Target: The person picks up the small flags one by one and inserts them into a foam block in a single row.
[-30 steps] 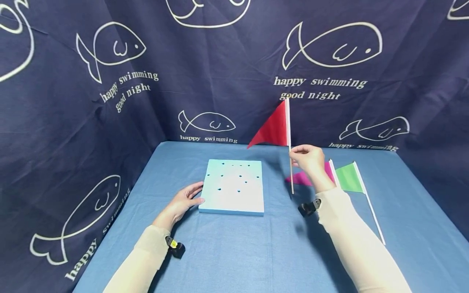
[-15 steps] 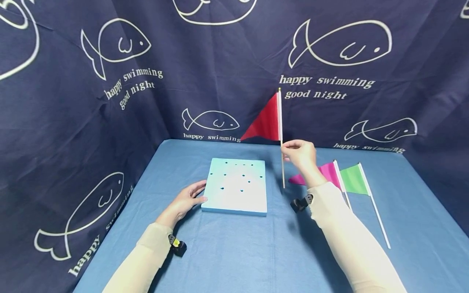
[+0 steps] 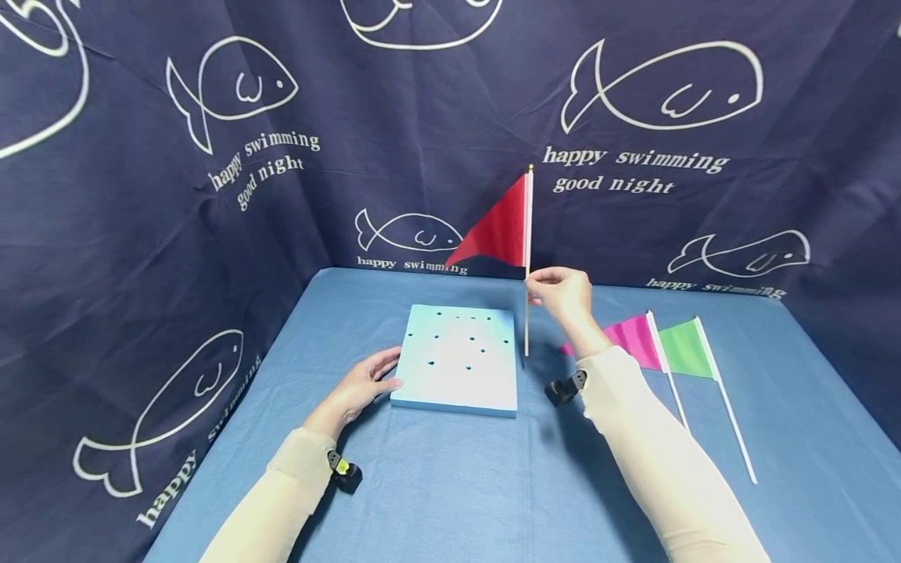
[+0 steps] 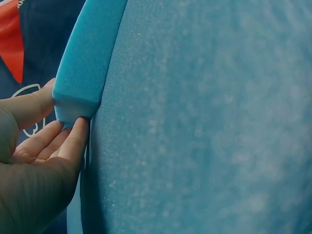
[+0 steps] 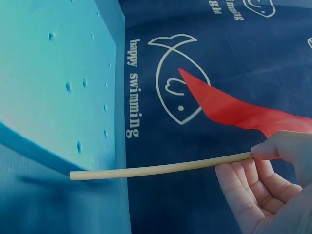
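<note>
In the head view a red triangular flag stands nearly upright, its wooden stick pinched by my right hand below the cloth. The stick's bare lower end hangs beside the right edge of a light blue foam board with several small holes in its top. My left hand rests against the board's left side, fairly straight fingers spread along it. In the left wrist view, the thumb touches one edge and the fingertips press the side face near a corner.
A magenta flag and a green flag lie on the blue tablecloth at the right, the magenta one partly behind the right forearm. A dark blue curtain with white fish drawings surrounds the table's back and sides.
My right hand has carried the red flag leftward, bringing its stick close to the board's right edge. The left hand stays at the board's left side. The head view has shifted slightly.
</note>
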Action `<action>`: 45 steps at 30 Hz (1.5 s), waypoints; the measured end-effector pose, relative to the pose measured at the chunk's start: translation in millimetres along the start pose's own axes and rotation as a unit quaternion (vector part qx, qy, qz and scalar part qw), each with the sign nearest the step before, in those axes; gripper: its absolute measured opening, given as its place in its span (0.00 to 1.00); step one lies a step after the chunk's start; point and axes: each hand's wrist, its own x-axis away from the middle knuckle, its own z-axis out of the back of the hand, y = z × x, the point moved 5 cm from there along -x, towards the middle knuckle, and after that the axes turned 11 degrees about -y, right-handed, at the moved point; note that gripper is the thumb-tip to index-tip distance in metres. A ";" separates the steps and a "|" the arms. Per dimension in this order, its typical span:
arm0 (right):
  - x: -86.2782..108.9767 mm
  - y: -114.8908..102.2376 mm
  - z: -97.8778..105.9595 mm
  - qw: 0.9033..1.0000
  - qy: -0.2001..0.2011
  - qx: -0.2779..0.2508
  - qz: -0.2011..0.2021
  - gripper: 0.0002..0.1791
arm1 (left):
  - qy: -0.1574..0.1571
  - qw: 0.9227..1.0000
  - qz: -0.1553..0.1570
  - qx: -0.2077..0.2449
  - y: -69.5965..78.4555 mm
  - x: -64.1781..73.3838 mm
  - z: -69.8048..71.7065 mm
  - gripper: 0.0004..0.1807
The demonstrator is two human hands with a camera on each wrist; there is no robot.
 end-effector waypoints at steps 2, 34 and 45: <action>-1.0 -0.6 -5.3 1.000 -0.002 -0.006 0.002 0.09 | 0.000 1.000 0.001 -0.003 0.3 0.0 0.2 0.36; -10.9 -15.8 -65.0 0.996 -0.045 -0.057 0.050 0.08 | -0.030 0.999 -0.007 0.009 -2.3 -0.7 -4.5 0.38; -16.1 -20.0 -81.0 0.996 -0.022 -0.050 0.063 0.07 | -0.019 1.000 -0.017 0.002 -0.8 -3.2 1.9 0.38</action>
